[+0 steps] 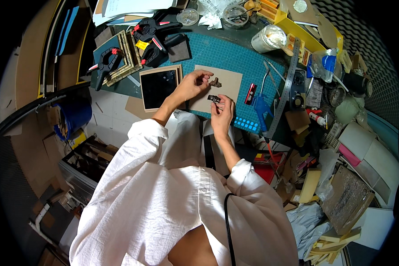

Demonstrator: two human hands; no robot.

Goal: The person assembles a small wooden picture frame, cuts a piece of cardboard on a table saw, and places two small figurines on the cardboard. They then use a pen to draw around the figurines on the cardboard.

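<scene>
My right hand [222, 116] pinches a small, dark, knobbly piece [214, 99] between thumb and fingertips, just above a beige board [226, 76]. My left hand [193, 85] hovers over the board's left edge with loosely bent fingers, spread a little apart, and I see nothing in them. Close to those fingertips lies a small brown, irregular piece [215, 83]. Under the board is a green cutting mat [210, 43]. Left of my left hand sits a black panel with a light wooden frame [158, 89].
A blue glue gun [262, 106], a red tube [250, 94] and a long metal ruler [284, 93] lie to the right. Black spring clamps [151, 31] and frame corners [131, 55] are at the left. A white tub [269, 38] stands behind; a blue bin [75, 117] stands below left.
</scene>
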